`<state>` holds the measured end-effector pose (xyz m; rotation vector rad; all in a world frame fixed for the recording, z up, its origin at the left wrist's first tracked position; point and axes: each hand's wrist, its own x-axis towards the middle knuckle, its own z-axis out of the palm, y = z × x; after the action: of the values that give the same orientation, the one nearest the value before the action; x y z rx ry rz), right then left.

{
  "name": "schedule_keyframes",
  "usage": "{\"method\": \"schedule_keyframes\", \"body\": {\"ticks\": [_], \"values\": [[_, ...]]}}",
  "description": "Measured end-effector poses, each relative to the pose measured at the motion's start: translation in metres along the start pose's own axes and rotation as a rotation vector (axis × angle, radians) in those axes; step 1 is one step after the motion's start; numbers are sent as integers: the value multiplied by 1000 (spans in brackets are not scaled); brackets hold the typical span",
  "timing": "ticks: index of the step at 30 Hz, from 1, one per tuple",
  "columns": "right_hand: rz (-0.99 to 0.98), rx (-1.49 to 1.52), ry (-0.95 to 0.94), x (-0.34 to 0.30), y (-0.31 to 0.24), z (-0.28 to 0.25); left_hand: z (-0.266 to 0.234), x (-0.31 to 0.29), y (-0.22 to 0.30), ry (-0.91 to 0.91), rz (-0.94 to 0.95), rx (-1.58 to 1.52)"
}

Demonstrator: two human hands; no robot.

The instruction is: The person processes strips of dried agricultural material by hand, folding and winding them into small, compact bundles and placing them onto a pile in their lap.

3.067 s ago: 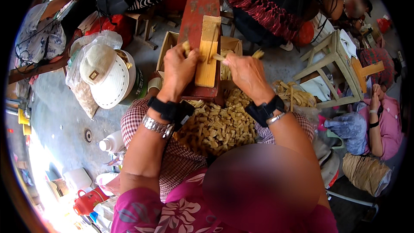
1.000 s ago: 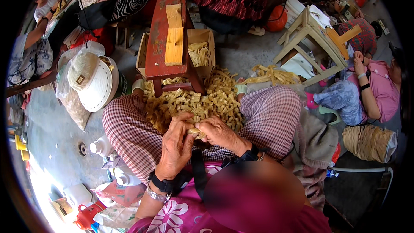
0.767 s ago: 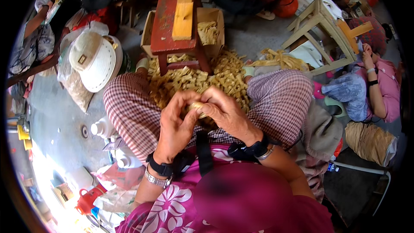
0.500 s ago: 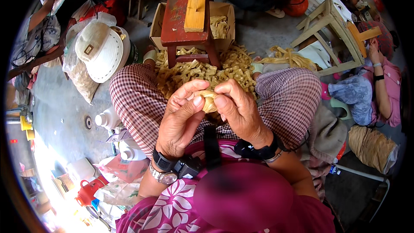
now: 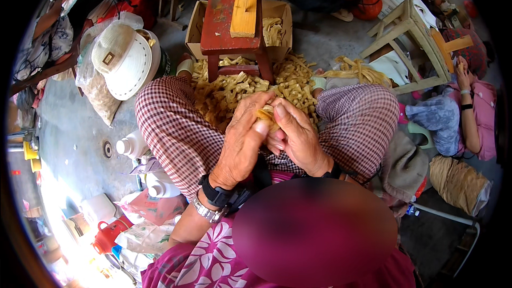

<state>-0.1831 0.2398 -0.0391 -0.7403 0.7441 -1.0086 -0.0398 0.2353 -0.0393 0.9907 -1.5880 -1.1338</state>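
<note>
Over my lap, both hands are closed around a small knot of pale yellow strip [image 5: 266, 114]. My left hand [image 5: 240, 141] presses its thumb against the near side of the knot, with its fingers curled over the far side. On the other side, my right hand [image 5: 303, 144] grips it with the thumb on top, fingers partly hidden underneath. Much of the knot is covered by the fingers. Beyond my hands, between my legs, spreads a heap of similar short yellow knots [image 5: 229, 89]. Longer loose yellow strips [image 5: 362, 72] lie past my right knee.
A red stool [image 5: 230, 45] bearing a wooden board [image 5: 244, 18] stands ahead, before a cardboard box [image 5: 195, 34]. White hats [image 5: 120, 69] and white jugs [image 5: 133, 145] are at left. At right are a wooden stool [image 5: 394, 42] and another person in pink [image 5: 484, 117].
My hands have drawn closer together and folded over the knot, hiding more of it. My left hand has shifted right and turned inward. My head has tipped slightly.
</note>
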Motion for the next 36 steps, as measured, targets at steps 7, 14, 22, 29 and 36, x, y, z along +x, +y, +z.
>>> {"method": "schedule_keyframes", "body": {"ticks": [7, 14, 22, 29, 36], "values": [[-52, -299, 62, 3, -2, 0, 13, 8, 10, 157, -279, -209], [-142, -315, 172, -1, 2, -8, 4, 9, 0, -9, -455, -988], [-247, -578, 195, -6, -3, -18, -11, 11, -2, 61, -532, -1217], [-413, -836, 132, 9, -9, -15, -6, 16, -1, 4, -454, -605], [-449, -972, 96, 15, -19, -9, -13, 18, 3, 157, -553, -897]]}}
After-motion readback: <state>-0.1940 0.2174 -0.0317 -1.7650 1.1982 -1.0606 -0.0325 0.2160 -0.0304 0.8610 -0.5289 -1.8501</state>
